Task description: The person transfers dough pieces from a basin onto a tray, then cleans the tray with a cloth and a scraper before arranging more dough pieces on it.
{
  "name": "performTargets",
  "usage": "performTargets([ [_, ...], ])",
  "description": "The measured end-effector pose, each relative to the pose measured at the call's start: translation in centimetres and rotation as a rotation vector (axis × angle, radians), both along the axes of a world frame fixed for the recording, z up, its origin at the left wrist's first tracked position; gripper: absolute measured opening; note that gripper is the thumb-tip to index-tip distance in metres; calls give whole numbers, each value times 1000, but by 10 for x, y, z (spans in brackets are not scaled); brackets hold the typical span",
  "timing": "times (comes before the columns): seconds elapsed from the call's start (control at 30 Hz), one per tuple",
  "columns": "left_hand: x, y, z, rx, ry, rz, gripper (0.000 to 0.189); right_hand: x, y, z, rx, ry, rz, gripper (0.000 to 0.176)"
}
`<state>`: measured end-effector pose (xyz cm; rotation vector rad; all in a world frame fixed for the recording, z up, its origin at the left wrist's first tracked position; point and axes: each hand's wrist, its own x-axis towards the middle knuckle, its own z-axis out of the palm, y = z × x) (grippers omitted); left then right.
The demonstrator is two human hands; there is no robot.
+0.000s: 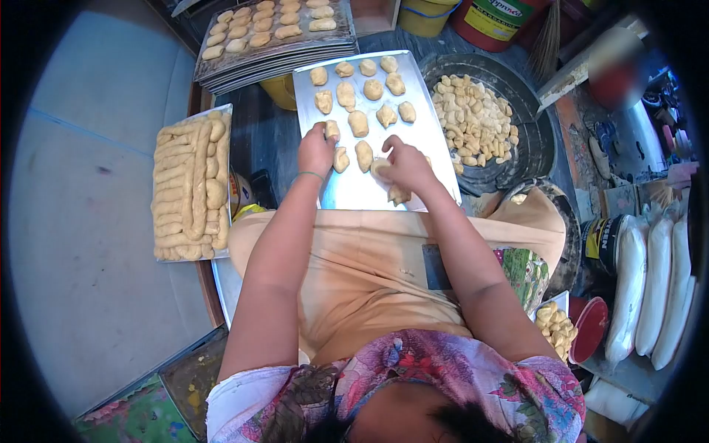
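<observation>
Head view: both hands on dough at the near end of a metal tray

Head camera looks down over the person's lap, covered by a tan apron [369,266], to a metal tray [362,196] lying lengthwise in front of them. The left hand [316,151] sits at the tray's left edge, fingers curled downward with the tips on a dough piece [332,130]. Whether it is gripping the piece or only pressing it cannot be told. The right hand [408,167] is just to the right, over the middle of the tray, its fingers closed around a dough lump [380,169] that pokes out on the thumb side. Between the two hands lie two shaped pieces [363,155], and more of them stand in loose rows on the far half of the tray.

A round dark pan [532,140] touching the tray's right side holds a heap of small dough chunks [476,118]. Well to the left, a flat tray carries long dough rolls [190,184] laid side by side. Beyond the metal tray, a stack of trays [277,59] bears further shaped pieces on top.
</observation>
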<state>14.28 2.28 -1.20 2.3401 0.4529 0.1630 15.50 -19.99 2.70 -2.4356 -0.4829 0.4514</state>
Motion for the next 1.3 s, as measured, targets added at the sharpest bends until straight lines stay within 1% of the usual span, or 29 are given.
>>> performTargets([
  [0.07, -1, -5, -4, 91, -132, 37, 41, 14, -1, 1, 87, -43, -131, 36],
  [0.1, -3, -10, -6, 136, -196, 53, 41, 18, 0, 3, 154, -111, -199, 29],
  [0.17, -6, -18, 1, 356, -288, -24, 39, 35, -1, -20, 106, -154, -219, 30],
  [0.2, -8, -23, 7, 468, -335, -64, 38, 36, -4, -22, 72, -124, -198, 31],
  [0.27, -11, -35, 16, 448, -184, -239, 37, 41, -13, -23, 4, -70, -159, 33],
  [0.3, -15, -43, 22, 435, -104, -324, 37, 42, -22, -23, 78, -123, -94, 33],
  [0.33, -21, -51, 38, 458, 40, -409, 40, 39, -35, -24, 151, -171, -29, 33],
  [0.37, -25, -56, 36, 469, 12, -407, 38, 36, -47, -25, 222, -216, 36, 34],
  [0.4, -27, -61, 33, 479, -17, -406, 36, 32, -55, -21, 108, -73, 59, 35],
  [0.5, -26, -73, 26, 524, -33, -398, 34, 30, -68, -25, 57, -1, 90, 38],
  [0.53, -24, -76, 25, 541, -27, -389, 34, 31, -69, -30, 24, 63, -2, 38],
  [0.63, -23, -81, 24, 522, -42, -357, 42, 30, -62, -33, 232, -132, -365, 35],
  [0.67, -23, -84, 24, 531, -67, -370, 42, 31, -57, -34, 294, -131, -427, 35],
  [0.73, -23, -89, 28, 547, -121, -395, 44, 36, -51, -46, 246, -217, -398, 35],
  [0.83, -24, -92, 19, 624, -251, -558, 43, 37, -44, -47, 194, -274, -356, 33],
  [0.93, -33, -103, 19, 567, -278, -565, 41, 43, -42, -51, 200, -319, -329, 32],
  [1.03, -52, -117, 28, 515, -100, -682, 41, 47, -41, -50, 216, -296, -314, 32],
  [1.07, -61, -120, 19, 468, -176, -709, 38, 47, -42, -50, 210, -279, -318, 32],
  [1.1, -71, -120, 15, 412, -178, -720, 37, 48, -41, -50, 203, -262, -321, 33],
  [1.17, -85, -122, 9, 297, -181, -739, 34, 39, -44, -45, 162, -466, -252, 32],
  [1.2, -86, -120, 7, 254, -97, -704, 33, 32, -47, -41, 138, -567, -219, 32],
  [1.3, -93, -96, 11, 190, -115, -619, 36, 15, -54, -24, 284, -264, -107, 31],
])
